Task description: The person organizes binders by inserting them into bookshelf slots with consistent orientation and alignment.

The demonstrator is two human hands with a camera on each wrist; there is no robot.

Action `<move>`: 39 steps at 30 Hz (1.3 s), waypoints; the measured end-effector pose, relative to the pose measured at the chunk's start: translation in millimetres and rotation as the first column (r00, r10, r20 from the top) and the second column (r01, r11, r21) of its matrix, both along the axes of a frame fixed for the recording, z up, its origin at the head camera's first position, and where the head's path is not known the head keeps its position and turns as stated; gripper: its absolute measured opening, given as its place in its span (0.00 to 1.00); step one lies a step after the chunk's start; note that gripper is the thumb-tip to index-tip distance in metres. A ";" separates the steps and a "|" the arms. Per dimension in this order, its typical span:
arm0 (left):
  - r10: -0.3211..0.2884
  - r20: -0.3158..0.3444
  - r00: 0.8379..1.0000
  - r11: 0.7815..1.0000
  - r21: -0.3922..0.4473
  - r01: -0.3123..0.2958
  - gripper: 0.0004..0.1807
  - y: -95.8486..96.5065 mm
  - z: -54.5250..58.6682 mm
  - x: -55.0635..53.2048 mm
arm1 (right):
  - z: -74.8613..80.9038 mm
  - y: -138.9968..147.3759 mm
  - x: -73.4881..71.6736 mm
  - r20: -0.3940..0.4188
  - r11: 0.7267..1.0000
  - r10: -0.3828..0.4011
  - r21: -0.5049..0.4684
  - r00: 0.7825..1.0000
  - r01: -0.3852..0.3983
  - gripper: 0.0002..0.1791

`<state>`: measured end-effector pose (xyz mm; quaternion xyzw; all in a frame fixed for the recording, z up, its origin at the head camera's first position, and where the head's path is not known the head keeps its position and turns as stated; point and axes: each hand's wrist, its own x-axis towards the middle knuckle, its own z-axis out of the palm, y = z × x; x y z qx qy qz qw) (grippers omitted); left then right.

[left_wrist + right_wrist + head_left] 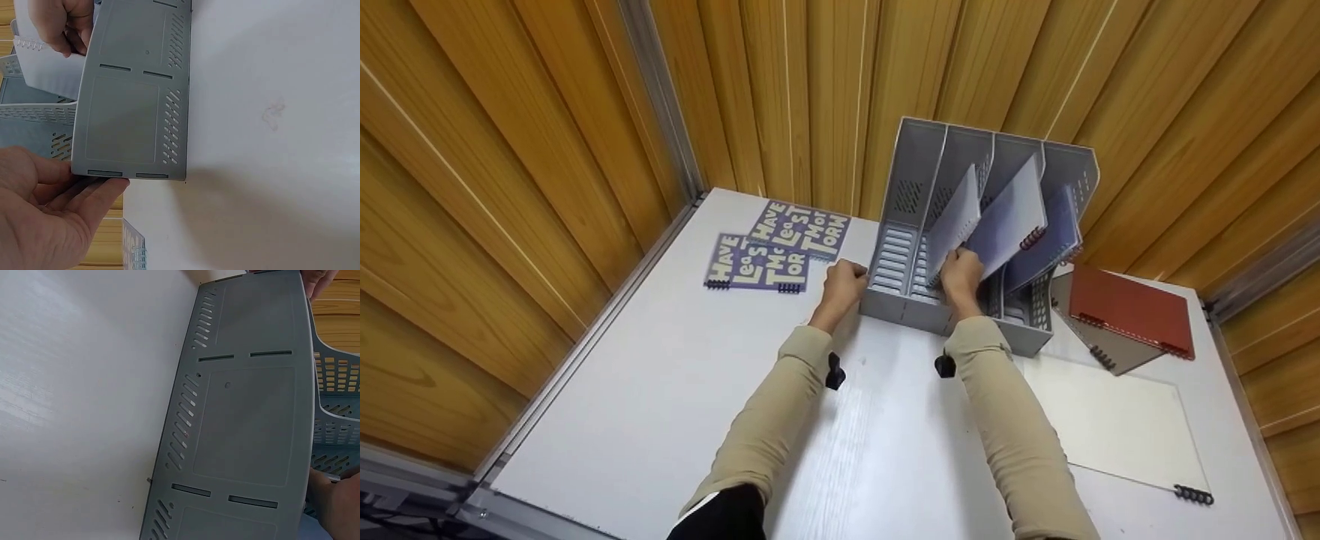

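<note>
A grey desk file organizer point(919, 311) with several upright compartments stands near the back of the table. My left hand point(844, 289) grips its front left corner; in the left wrist view the thumb and fingers point(104, 202) lie around the corner. My right hand point(962, 276) holds the lower front edge of a pale ring-bound notebook point(956, 217) in the second compartment from the left; its fingertips are partly hidden. To the right, a pale notebook with red rings point(1012, 206) leans in the third compartment and a blue notebook point(1046, 240) in the rightmost one.
Two purple lettered notebooks point(757, 262) overlap at the left of the organizer. To its right lie a red notebook point(1132, 307) on a brown one point(1117, 349), and a cream notebook point(1117, 420) with black rings nearer the front. Wooden walls point(825, 97) border the table.
</note>
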<state>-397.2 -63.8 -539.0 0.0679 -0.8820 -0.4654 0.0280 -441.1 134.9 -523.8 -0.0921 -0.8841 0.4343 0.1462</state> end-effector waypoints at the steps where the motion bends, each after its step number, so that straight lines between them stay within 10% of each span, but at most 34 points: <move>1: 0.001 0.000 1.000 1.000 0.005 -0.001 0.13 -0.3 0.1 0.0 | 0.0 -0.2 -1.0 -0.008 1.000 0.000 0.008 1.000 0.000 0.17; 12: -0.022 -0.017 1.000 0.999 0.034 0.023 0.12 0.9 0.0 4.2 | -1.3 1.8 -2.7 -0.026 0.999 -0.010 0.038 1.000 0.011 0.16; 29: 0.016 -0.009 1.000 1.000 0.003 -0.016 0.12 -3.8 -1.1 4.7 | -3.2 3.9 6.1 0.064 0.972 0.127 -0.206 0.990 -0.112 0.19; 39: 0.003 -0.010 1.000 1.000 0.009 -0.003 0.13 1.6 0.7 2.6 | -1.7 9.6 -6.2 0.058 0.981 0.048 -0.192 0.997 -0.036 0.15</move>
